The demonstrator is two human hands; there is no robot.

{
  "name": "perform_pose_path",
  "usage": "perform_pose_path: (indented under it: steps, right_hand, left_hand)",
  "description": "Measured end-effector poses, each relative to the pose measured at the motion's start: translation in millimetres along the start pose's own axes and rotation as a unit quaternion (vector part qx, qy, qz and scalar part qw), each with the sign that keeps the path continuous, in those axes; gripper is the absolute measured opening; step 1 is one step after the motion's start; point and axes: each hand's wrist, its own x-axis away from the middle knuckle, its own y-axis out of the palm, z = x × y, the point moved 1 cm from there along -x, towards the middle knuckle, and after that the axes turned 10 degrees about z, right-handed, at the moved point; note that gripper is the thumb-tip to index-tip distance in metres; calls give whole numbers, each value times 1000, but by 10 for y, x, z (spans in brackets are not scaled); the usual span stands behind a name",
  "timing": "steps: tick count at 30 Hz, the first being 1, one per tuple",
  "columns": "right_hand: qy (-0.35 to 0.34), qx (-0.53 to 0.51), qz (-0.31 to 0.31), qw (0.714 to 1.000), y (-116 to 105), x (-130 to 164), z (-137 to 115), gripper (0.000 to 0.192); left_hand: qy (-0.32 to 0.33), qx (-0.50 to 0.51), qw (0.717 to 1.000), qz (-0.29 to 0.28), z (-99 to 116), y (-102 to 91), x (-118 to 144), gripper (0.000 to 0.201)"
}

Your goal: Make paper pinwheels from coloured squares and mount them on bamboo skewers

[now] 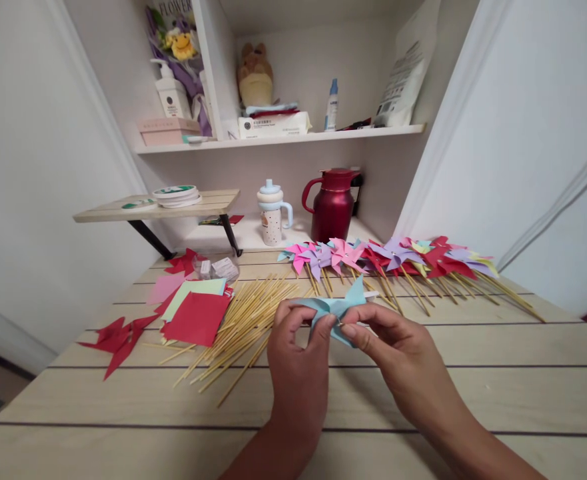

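Note:
A light blue paper pinwheel (356, 293) is held up over the middle of the table. My left hand (298, 350) pinches it between thumb and fingers, the thumb pressing near its centre. From the other side my right hand (403, 350) is closed at the centre, thumb and forefinger gripping a small shiny pin (340, 324). Most of the pin is hidden by the fingertips. Loose thin wooden sticks (253, 307) lie in a fanned pile just left of my hands. Behind my hands, a row of finished pinwheels on sticks (393, 253) stretches along the table to the right.
On the left lie paper squares (198, 319), red folded paper shapes (118, 340) and a clear container (223, 269). A small raised stand (98, 212) carries rolls of tape (176, 195). At the back stand a speckled cup (272, 223) and a red jug (333, 207), below a shelf (373, 135).

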Motion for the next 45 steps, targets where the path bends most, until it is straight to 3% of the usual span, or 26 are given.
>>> perform_pose_path:
  steps: [9,17,25,34,40,45]
  right_hand:
    - [20,-39,8,999,-30,20,19,20]
    - [29,-46,10,998,-43,16,6,20]
    - [65,-73,7,995,-59,35,-4,20]
    - [109,-131,-14,985,-57,30,10,20]
    - [101,-133,-14,986,-65,54,-2,21]
    - [79,-137,-2,987,-80,84,-2,20]
  left_hand:
    - [70,15,997,24,10,0,61,11]
    - [75,18,997,28,8,12,67,11]
    - [150,-1,988,33,42,13,59,13]
    - [263,-80,961,32,75,-26,67,19]
    - [353,-130,926,41,67,-64,112,22]
    - [384,-136,912,34,94,-59,129,24]
